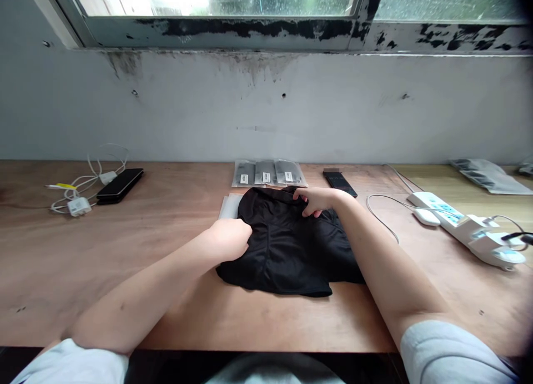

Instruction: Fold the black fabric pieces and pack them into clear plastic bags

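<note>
Black garment (287, 248) lies flat, long axis crosswise, between my hands. Right hand (315, 201): fingers pinched together on its far edge. Left hand (230, 239): at its left edge, fingers hidden, cannot tell.

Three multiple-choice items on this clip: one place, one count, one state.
1. Where is the white power strip relative to the black garment?
A. Left
B. Right
C. On top

2. How many labelled packets lie behind the garment?
A. Three
B. Two
C. Five

3. What is the right hand doing?
A. Lying flat on the table
B. Holding a phone
C. Gripping the garment's edge

1 B: it sits right of the garment.
2 A: three sit side by side.
3 C: its fingers curl over the edge.
</note>
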`<state>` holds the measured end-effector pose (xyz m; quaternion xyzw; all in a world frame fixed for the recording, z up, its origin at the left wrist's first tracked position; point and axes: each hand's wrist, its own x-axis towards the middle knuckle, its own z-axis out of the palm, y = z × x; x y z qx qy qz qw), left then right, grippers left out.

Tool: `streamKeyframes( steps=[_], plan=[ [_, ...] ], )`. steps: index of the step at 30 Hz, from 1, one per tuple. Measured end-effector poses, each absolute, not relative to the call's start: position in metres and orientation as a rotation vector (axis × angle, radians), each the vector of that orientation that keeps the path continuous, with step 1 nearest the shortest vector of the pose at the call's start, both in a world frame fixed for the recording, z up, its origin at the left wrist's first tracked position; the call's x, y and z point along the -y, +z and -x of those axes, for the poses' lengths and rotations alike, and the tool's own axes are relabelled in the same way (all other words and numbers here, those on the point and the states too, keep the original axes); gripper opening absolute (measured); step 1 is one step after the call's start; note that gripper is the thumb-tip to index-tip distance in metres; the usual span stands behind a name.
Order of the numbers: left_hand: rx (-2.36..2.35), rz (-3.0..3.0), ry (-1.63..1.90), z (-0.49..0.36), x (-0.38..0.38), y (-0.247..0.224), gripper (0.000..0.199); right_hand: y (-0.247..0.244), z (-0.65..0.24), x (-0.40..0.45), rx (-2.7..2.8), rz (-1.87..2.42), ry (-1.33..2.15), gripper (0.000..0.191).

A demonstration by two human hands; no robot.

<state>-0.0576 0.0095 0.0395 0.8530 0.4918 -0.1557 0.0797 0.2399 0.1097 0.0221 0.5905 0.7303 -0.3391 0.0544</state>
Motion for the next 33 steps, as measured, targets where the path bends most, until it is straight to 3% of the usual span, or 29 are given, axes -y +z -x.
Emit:
streamKeyframes(
  steps=[4, 7, 11, 17, 26, 29, 33],
  plan=[
    [-1.406, -2.807, -0.064, 0.037, 0.006, 0.029, 0.034, 0.026, -0.236, -0.104, -2.159, -1.703, -1.149, 0.077],
    [-0.886, -2.829, 0.222, 0.025, 0.018, 0.019, 0.028, 0.027, -0.231, -0.100, -2.120, -1.696, -1.200, 0.078],
    [-0.349, -2.733, 0.242, 0.015, 0.028, 0.003, 0.043, 0.029, -0.223, -0.098, -2.150, -1.724, -1.152, 0.066],
    [-0.492, -2.715, 0.208, 0.012, 0.030, -0.003, 0.055, 0.049, -0.207, -0.085, -2.488, -1.706, -1.178, 0.046],
    [-0.644, -2.537, 0.109, 0.007, 0.033, 0.002, 0.070, 0.063, -0.162, -0.054, -2.797, -1.502, -1.150, 0.039],
    [-0.676, -2.523, 0.099, 0.006, 0.033, 0.000, 0.066, 0.063, -0.159, -0.052, -2.793, -1.527, -1.170, 0.039],
    [-0.707, -2.505, 0.091, 0.006, 0.031, 0.000, 0.043, 0.066, -0.165, -0.054, -2.749, -1.579, -1.216, 0.038]
  ],
)
